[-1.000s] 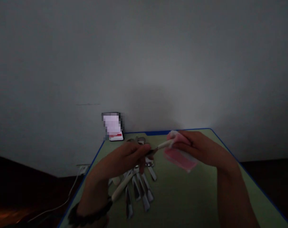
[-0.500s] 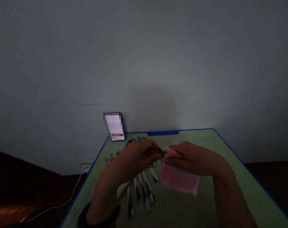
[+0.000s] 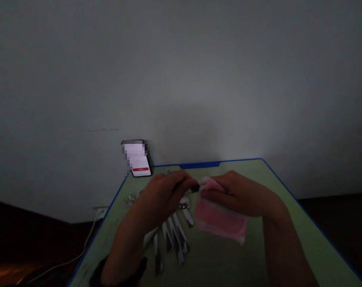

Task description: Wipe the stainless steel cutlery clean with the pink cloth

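My left hand is closed on a piece of metal cutlery, of which only a short dark part shows between the two hands. Its kind cannot be made out. A pink cloth with pale edges is pinched in my right hand, folded against the cutlery's right end and hanging down below the fingers. Beneath my left hand lie several pieces of cutlery with shiny handles, partly covered by the hand and forearm. Near them are a spoon and what look like fork tines.
A phone with a lit screen leans on the wall at the far left corner of the pale green table, which has a blue edge. A white cable runs down from a wall socket on the left.
Both hands appear slightly further left, as does the whole scene, so the view has shifted. Less of the cutlery shows between my hands. The grips on cutlery and cloth are kept.
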A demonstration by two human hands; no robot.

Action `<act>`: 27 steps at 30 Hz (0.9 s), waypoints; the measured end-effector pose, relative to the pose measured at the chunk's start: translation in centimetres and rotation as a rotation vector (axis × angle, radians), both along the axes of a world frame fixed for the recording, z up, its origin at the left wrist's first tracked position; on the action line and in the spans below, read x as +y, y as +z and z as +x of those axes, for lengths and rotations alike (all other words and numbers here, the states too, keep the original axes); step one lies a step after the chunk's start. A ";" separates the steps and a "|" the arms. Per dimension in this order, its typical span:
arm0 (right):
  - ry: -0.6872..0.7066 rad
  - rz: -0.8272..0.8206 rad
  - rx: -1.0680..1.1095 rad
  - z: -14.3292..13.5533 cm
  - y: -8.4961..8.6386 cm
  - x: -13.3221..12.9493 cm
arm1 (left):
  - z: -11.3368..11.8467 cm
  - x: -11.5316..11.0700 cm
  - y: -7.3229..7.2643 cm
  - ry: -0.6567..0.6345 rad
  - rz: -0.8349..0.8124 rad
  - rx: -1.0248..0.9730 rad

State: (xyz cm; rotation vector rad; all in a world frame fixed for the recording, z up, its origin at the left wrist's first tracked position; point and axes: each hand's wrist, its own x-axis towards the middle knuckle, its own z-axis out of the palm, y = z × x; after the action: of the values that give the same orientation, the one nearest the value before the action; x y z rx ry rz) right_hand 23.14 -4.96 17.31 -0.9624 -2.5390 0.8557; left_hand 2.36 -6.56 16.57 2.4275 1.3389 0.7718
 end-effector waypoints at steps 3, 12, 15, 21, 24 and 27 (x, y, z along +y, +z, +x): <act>0.023 -0.046 0.055 0.4 0.2 0.1 | -1.3 0.3 0.2 0.052 -0.011 -0.072; -0.098 -0.106 0.086 3.3 0.2 0.3 | -3.2 -0.1 0.5 0.144 -0.010 -0.173; -0.059 -0.118 0.052 2.6 0.3 0.1 | -2.0 -0.3 0.6 0.087 0.033 -0.143; 0.052 -0.041 0.029 -0.4 -0.2 -0.2 | 0.4 0.0 0.0 -0.063 0.026 -0.069; 0.036 -0.063 0.026 -0.1 -0.3 0.0 | -0.1 0.6 -0.3 -0.046 -0.015 -0.129; 0.023 -0.136 0.060 0.9 0.0 0.1 | -1.4 1.1 -0.7 0.044 -0.104 -0.275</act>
State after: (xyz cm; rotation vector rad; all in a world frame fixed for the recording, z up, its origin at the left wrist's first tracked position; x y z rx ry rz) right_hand 24.04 -4.85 17.28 -0.9338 -2.4718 1.0595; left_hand 0.97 -5.50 15.89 2.1283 1.2928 0.9803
